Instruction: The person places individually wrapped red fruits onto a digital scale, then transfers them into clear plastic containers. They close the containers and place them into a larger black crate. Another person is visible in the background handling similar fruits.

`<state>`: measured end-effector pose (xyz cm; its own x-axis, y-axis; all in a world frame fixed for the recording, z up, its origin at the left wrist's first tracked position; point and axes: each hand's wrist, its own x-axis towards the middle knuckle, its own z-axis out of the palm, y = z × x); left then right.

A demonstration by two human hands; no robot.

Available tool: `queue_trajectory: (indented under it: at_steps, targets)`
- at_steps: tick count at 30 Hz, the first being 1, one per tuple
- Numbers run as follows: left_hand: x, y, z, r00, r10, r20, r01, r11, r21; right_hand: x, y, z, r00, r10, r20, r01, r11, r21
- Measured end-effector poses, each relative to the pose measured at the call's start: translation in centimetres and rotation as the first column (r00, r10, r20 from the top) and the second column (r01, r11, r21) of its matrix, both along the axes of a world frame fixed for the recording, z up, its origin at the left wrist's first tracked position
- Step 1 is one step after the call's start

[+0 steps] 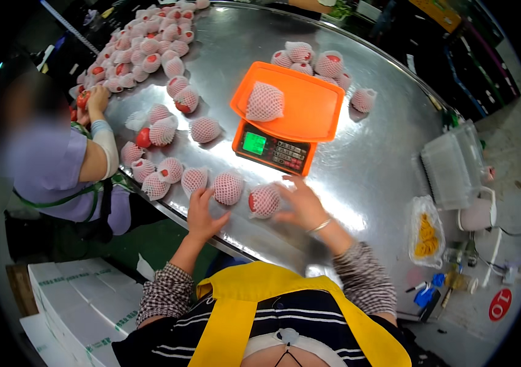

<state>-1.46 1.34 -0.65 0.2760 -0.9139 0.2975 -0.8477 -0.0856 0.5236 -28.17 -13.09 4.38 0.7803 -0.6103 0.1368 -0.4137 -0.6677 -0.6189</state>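
Note:
My left hand [204, 215] is at the table's near edge with its fingers apart. Its fingertips are close to a foam-netted tomato [195, 180] and another netted tomato [228, 188]; whether they touch is unclear. Slightly blurred, my right hand [304, 204] spreads its fingers beside a third netted tomato [265, 202], whose red side shows. Beyond the hands stands an orange digital scale [294, 156] with a lit green display. On its orange tray [313, 108] rests one netted fruit [265, 102].
A large heap of netted tomatoes [145, 46] covers the far left. A co-worker [58, 151] there holds a bare tomato [83, 99]. Behind the scale sits a netted group [329, 64]. Clear plastic containers [453, 160] and a bag of yellow rubber bands [426, 236] lie right. White cartons [86, 298] stand lower left.

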Motion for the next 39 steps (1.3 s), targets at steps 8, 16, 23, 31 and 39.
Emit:
queue_trajectory:
  at_steps: [8,16,23,31,39]
  targets:
    - [1.5,-6.2,2.0,0.976,-0.216,-0.029,0.210,0.898,0.386,1.2,0.8,-2.9,0.997,0.034,0.068,-0.044,0.987,0.155]
    - [-5.8,-20.6,12.9,0.878,-0.436,0.197,0.478,0.785,-0.395,-0.9,-11.2,6.4,0.877,-0.410,0.252,0.469,0.845,-0.258]
    - [-9.3,-32.1,11.5,0.919,-0.296,0.263,0.282,0.955,0.090,1.4,-17.7,2.4,0.876,-0.464,0.131,0.478,0.802,-0.358]
    - [1.0,-24.2,9.7,0.896,-0.423,-0.137,0.321,0.828,-0.460,0.1,-5.9,3.7,0.868,-0.489,0.080,0.480,0.790,-0.381]
    - [21.4,-1.8,3.4,0.895,0.385,-0.227,-0.393,0.919,0.010,12.5,1.8,-1.9,1.000,0.018,-0.006,-0.018,0.999,0.032]
